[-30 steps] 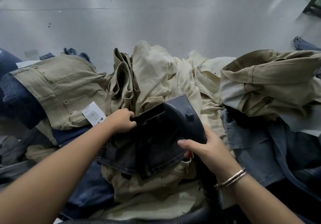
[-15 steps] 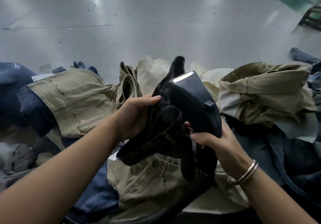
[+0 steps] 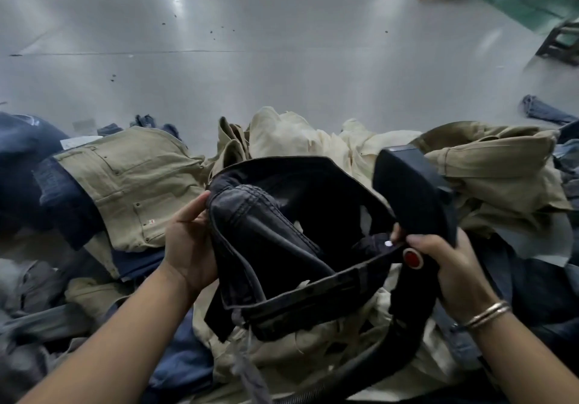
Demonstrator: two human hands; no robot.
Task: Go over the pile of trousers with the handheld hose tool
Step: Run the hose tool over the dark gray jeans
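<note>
Two hands at work on a dark pair of trousers

Two hands are seen above a heap of trousers (image 3: 313, 350) spread over a grey counter (image 3: 250, 68). A dark denim pair (image 3: 282, 247) is held up over the heap with its waistband opened into a loop. The left hand (image 3: 191, 247) is curled round the left side of that waistband, thumb on the outer face, fingers hidden behind the cloth. The right hand (image 3: 451, 269) is wrapped round the grip of the handheld hose tool (image 3: 413, 197), and a bit of the waistband's right side appears to be pinched under its thumb, though this is not plainly shown. A red button (image 3: 413, 258) is seen on the grip just beside the thumb. The tool's dark, broad head is raised at the right of the waistband opening, apart from the cloth. A black ribbed hose (image 3: 351, 378) is led from the tool down across the lower part of the heap. Two bangles (image 3: 485, 314) are worn on the right wrist.

Khaki trousers (image 3: 131, 184) lie at the left, cream ones (image 3: 297, 140) behind the held pair, and another khaki bundle (image 3: 501, 171) at the right. Blue denim (image 3: 34, 168) is seen at the far left edge. A dark stool (image 3: 560, 46) stands at the upper right.
</note>
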